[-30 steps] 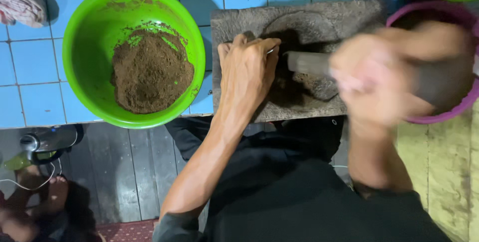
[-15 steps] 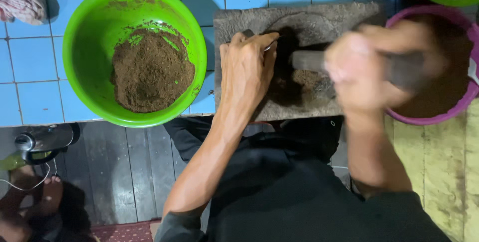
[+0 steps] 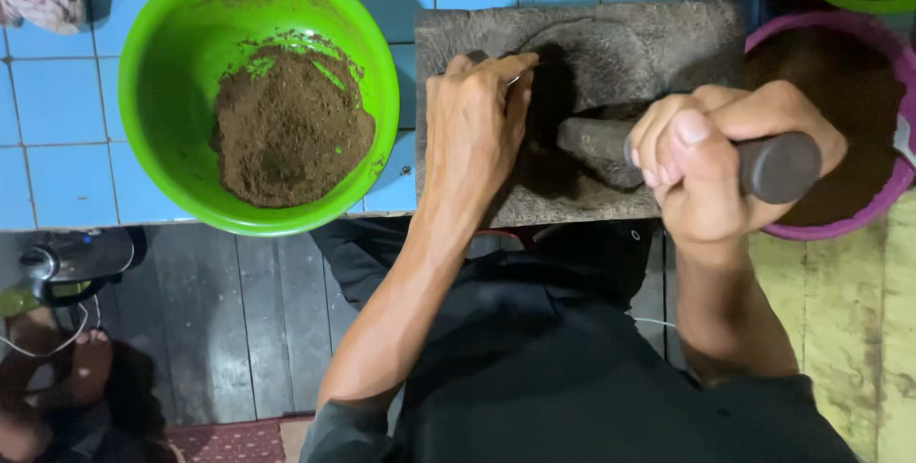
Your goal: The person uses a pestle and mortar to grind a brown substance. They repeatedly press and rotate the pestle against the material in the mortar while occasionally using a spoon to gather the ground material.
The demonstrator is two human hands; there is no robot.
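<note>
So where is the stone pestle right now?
In the head view, right of centre: the stone pestle lies on the grinding slab, gripped by the right hand, beside the left hand.

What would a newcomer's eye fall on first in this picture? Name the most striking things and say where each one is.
The bright green bowl at upper left, holding a mound of brown powder, stands out on the blue tiles. At centre, the left hand presses on a grey stone slab, while the right hand grips a dark stone pestle beside a purple bowl.
</note>
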